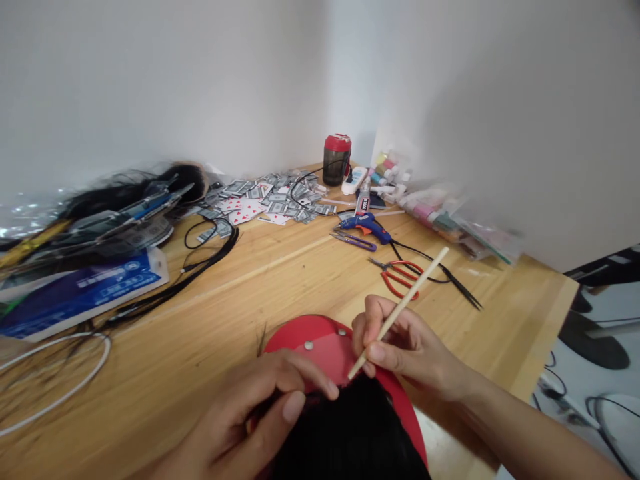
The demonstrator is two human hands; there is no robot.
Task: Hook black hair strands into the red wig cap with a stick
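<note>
A thin pale wooden stick (400,308) is pinched between the thumb and fingers of my right hand (405,343). Its lower tip points at the upper edge of a glossy black sheet of hair-like strands (355,433). Those strands lie over a rounded red piece (295,330) that has a pinkish area and two small silver round studs. My left hand (270,400) rests at the left side of the strands, index finger stretched to their upper edge and thumb apart from it. The other left fingers are partly hidden.
Ahead on the wooden table (280,273) lie red-handled scissors (400,277), a blue glue gun (365,225), purple thread snips (355,241) and black tweezers (463,287). Scattered cards (270,200) and a red-lidded container (337,160) stand farther back. A blue package (95,287) and cables are left.
</note>
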